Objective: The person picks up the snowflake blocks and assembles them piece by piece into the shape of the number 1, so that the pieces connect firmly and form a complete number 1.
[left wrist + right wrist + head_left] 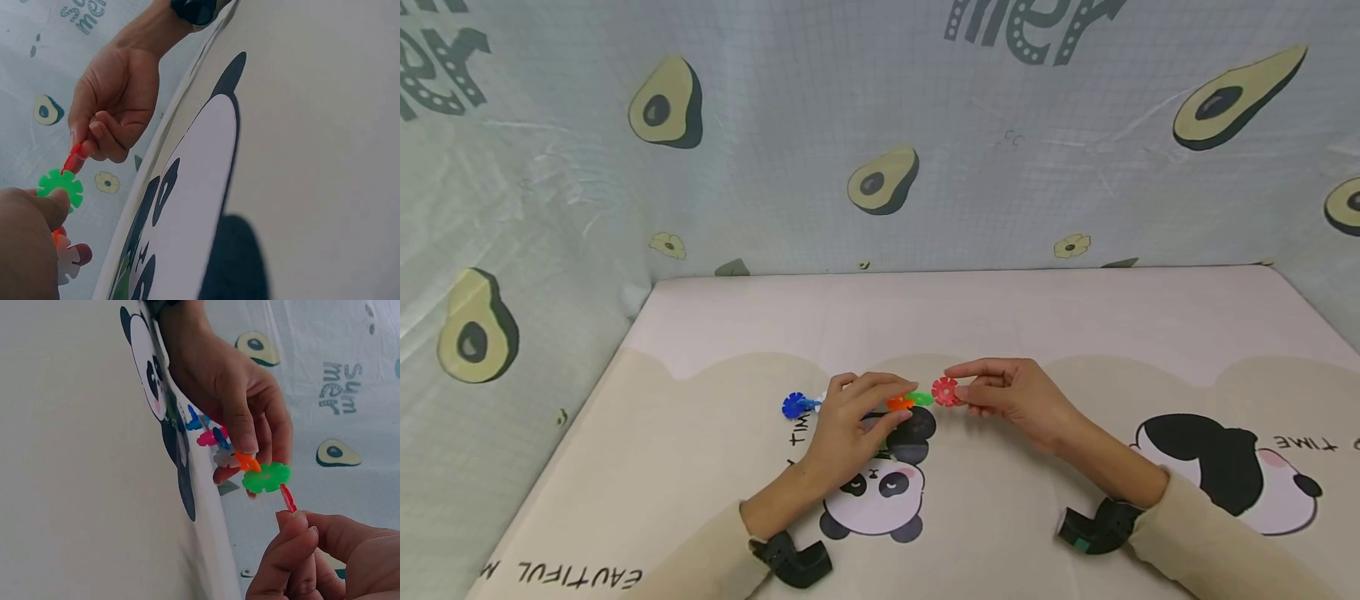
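Note:
A chain of notched plastic snowflake discs runs through my left hand (847,427), whose thumb and fingers pinch it near the orange disc (248,462) and the green disc (61,189). At the chain's far left end, a blue disc (793,406) sticks out past the hand. Pink (210,437) and whitish (226,458) discs show between them in the right wrist view. My right hand (1021,402) pinches a red disc (945,392) between thumb and index finger. The red disc stands edge-on at the green disc's notched rim, touching it in the right wrist view.
Under the hands lies a beige tabletop cover (1000,517) printed with a panda (874,496) and a dog's head (1232,467). Behind and to the left hangs a pale curtain (775,167) with avocado prints. Black wrist cameras (1101,527) sit on both wrists.

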